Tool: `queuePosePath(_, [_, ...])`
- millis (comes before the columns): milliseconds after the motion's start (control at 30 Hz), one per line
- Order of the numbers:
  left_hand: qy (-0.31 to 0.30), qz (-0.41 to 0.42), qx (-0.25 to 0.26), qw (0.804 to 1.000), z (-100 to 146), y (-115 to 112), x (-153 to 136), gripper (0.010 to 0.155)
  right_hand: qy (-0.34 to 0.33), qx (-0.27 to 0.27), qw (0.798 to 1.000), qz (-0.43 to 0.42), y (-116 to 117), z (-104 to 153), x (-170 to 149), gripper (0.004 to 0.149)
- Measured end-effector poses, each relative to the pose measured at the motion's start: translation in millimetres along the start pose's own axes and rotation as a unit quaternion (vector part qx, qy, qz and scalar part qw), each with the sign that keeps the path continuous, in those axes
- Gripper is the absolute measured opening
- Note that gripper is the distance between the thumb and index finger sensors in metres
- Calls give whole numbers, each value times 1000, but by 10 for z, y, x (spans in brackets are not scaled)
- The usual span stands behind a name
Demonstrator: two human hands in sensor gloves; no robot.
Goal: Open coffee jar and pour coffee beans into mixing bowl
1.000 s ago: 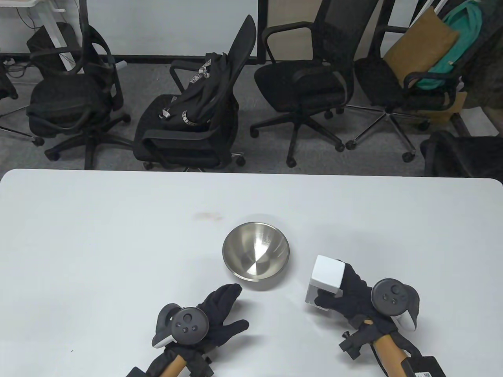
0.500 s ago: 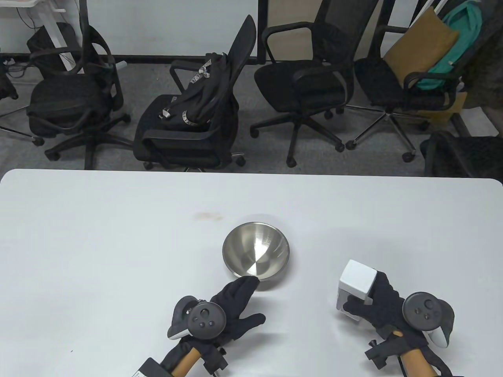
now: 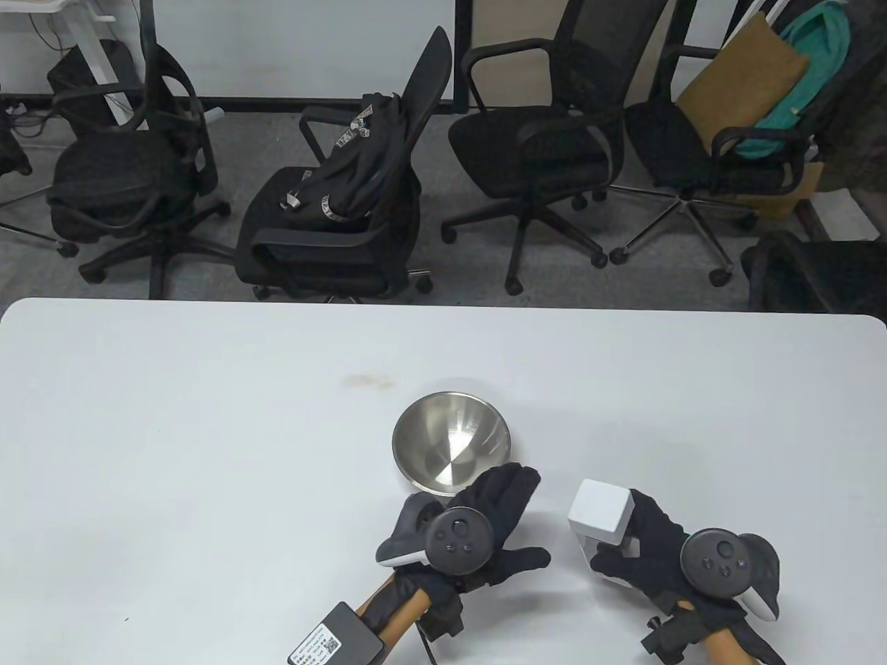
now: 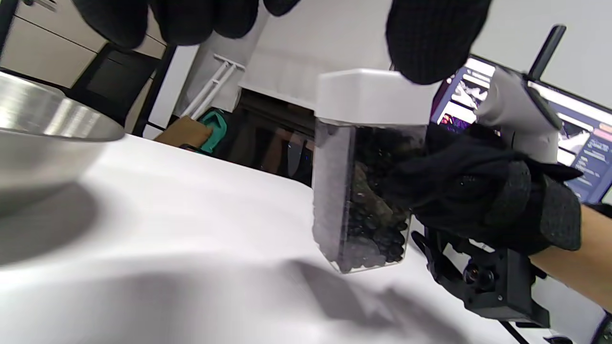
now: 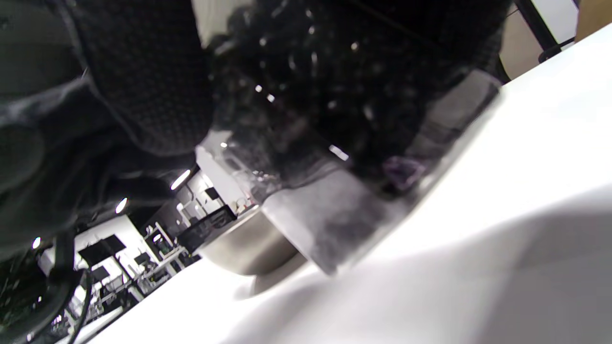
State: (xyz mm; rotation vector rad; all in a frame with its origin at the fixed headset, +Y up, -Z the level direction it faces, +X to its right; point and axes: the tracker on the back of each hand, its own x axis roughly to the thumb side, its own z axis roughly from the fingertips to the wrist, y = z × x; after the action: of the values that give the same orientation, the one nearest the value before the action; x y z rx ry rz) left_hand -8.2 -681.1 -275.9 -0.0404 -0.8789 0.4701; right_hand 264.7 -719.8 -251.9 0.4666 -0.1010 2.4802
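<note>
Right hand (image 3: 651,554): fingers and thumb wrapped around the body of the coffee jar (image 3: 601,530), a clear square-sided container with a white lid (image 3: 600,511), holding it near the table's near edge at roughly 4 o'clock from the mixing bowl (image 3: 452,443). In the left wrist view the jar (image 4: 363,191) stands with its long axis close to upright, tipped slightly, its base lifted just off or barely touching the white table (image 3: 208,415); which of the two cannot be told. Dark coffee beans (image 4: 377,239) fill the lower part.

Left hand (image 3: 485,526): fingers extended and relaxed, grasping nothing, lying at 6 o'clock from the bowl with the fingertips near its rim. The jar lies at 3 o'clock from this hand, just beside it; the thumb (image 3: 530,557) points toward it.

Governing relation: the lid sits at the jar's upper end, facing the free left hand, which is the nearer hand to take it. In the left wrist view the gloved fingertips (image 4: 430,43) hang just above the lid (image 4: 373,95), apparently not yet closed on it. The lid remains on; the bowl is empty.
</note>
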Motion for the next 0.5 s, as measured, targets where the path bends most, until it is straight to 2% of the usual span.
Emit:
queuePosePath(200, [-20, 2, -29, 999, -180, -48, 143, 103, -24, 25, 999, 33, 70, 9, 120, 94])
queuePosePath(500, [-19, -20, -55, 998, -88, -241, 181, 99, -69, 65, 992, 79, 252, 8, 333, 94])
